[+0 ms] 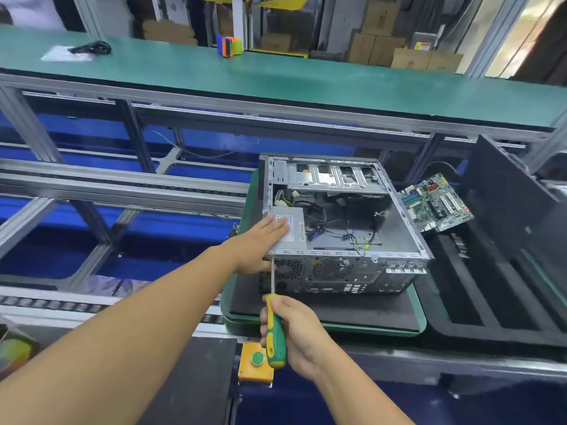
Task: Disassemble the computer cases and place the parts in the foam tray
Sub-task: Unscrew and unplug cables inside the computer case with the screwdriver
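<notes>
An open grey computer case [395, 237] lies on its side on a green pallet [420, 320], rear panel toward me. Inside at the near left sits the silver power supply [296, 233], with loose cables beside it. My left hand [260, 240] rests flat on the power supply, fingers straight. My right hand [294, 332] grips a green and yellow screwdriver [274, 332]; its shaft points up to the case's upper left rear corner. A green motherboard [435, 204] lies in the black foam tray [491, 289] to the right.
A yellow box with a green button [256, 360] sits at the bench's front edge. A green shelf [276, 78] spans above, holding a black cable [92, 48] and an orange tape roll [228, 46]. Aluminium conveyor rails [122, 185] run to the left.
</notes>
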`<action>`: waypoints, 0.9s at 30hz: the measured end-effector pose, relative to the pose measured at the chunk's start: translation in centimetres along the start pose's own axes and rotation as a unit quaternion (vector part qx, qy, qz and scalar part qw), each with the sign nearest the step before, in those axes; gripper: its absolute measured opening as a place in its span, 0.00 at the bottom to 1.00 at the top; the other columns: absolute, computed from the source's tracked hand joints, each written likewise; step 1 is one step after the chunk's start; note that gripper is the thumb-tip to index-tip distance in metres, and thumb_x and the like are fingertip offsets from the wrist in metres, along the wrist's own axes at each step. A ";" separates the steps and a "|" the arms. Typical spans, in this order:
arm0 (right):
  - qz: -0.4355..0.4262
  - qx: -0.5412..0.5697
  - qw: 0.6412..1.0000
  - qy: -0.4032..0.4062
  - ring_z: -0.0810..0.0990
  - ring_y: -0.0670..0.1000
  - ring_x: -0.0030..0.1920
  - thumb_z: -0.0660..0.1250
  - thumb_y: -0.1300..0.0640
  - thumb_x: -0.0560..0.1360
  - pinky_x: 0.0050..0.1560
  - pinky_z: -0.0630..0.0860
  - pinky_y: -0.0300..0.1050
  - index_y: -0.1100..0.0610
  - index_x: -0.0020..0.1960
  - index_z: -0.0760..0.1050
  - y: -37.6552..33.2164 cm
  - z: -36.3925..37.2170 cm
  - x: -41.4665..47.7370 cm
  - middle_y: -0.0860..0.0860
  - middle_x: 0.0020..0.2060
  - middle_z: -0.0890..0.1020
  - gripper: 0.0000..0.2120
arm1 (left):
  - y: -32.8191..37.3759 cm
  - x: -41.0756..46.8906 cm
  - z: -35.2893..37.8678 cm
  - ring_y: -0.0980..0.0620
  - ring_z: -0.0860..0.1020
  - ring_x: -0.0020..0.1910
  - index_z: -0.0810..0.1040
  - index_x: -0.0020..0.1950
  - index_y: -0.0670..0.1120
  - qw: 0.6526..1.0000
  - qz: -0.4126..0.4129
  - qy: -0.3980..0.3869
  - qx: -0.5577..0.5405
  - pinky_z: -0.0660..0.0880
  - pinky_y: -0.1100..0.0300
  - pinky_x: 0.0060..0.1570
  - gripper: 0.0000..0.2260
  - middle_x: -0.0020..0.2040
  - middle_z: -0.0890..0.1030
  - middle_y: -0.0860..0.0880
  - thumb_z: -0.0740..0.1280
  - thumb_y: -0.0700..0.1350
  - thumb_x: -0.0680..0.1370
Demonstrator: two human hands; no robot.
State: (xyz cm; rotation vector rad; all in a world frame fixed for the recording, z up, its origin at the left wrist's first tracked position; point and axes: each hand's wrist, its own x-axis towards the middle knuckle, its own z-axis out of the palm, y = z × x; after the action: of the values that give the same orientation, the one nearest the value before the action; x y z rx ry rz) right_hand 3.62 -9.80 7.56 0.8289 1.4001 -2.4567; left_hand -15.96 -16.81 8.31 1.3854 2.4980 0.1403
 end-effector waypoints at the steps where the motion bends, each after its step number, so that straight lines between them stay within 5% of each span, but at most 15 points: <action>1: 0.012 0.017 1.000 -0.009 0.75 0.52 0.30 0.60 0.59 0.84 0.31 0.75 0.45 0.63 0.57 0.74 -0.2 -0.2 -0.1 0.55 0.34 0.78 0.08 | 0.0 0.0 0.0 0.54 0.33 0.78 0.40 0.82 0.50 1.000 -0.001 -0.003 0.006 0.51 0.51 0.78 0.41 0.81 0.36 0.55 0.67 0.47 0.80; 8: 0.081 0.018 0.996 -0.041 0.76 0.49 0.34 0.59 0.53 0.84 0.35 0.76 0.42 0.65 0.54 0.76 -1.2 -0.9 -0.3 0.64 0.55 0.84 0.15 | 0.6 0.0 -0.5 0.51 0.35 0.79 0.39 0.82 0.49 1.000 -0.005 -0.006 0.024 0.51 0.54 0.77 0.40 0.81 0.36 0.53 0.65 0.44 0.80; 12: 0.089 -0.020 0.995 -0.049 0.76 0.52 0.29 0.58 0.47 0.84 0.32 0.78 0.45 0.57 0.52 0.69 -0.7 -0.4 -0.6 0.58 0.44 0.86 0.13 | 0.8 -0.3 -0.3 0.52 0.36 0.79 0.40 0.82 0.50 1.000 -0.011 0.009 0.027 0.53 0.54 0.78 0.39 0.81 0.38 0.54 0.65 0.43 0.81; 16: 0.066 -0.027 0.997 -0.001 0.69 0.50 0.25 0.58 0.45 0.84 0.27 0.68 0.39 0.55 0.51 0.68 0.1 0.2 -0.6 0.51 0.29 0.72 0.13 | 0.9 -0.6 -0.2 0.53 0.37 0.80 0.41 0.82 0.51 0.999 -0.012 0.022 0.038 0.56 0.52 0.77 0.39 0.81 0.39 0.54 0.65 0.45 0.81; 23: -0.011 -0.142 0.978 0.153 0.69 0.50 0.22 0.59 0.48 0.82 0.25 0.65 0.38 0.56 0.45 0.71 0.4 2.5 -0.2 0.52 0.31 0.72 0.13 | 0.9 -0.9 0.0 0.51 0.39 0.80 0.43 0.82 0.50 0.999 -0.003 0.035 0.040 0.49 0.56 0.78 0.38 0.82 0.41 0.53 0.66 0.46 0.81; 27: -0.031 -0.266 0.948 0.175 0.73 0.51 0.25 0.58 0.46 0.81 0.25 0.69 0.40 0.56 0.49 0.72 0.4 1.8 0.3 0.54 0.37 0.75 0.14 | 1.0 -0.9 0.0 0.51 0.40 0.80 0.44 0.82 0.50 0.998 -0.006 0.042 0.036 0.55 0.54 0.77 0.37 0.82 0.43 0.53 0.66 0.43 0.81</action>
State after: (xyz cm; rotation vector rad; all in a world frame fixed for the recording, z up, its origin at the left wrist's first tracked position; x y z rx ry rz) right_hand 2.88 -11.47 7.79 1.1202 2.1047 -1.8630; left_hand -14.69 -17.07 8.75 1.4192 2.6034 0.1089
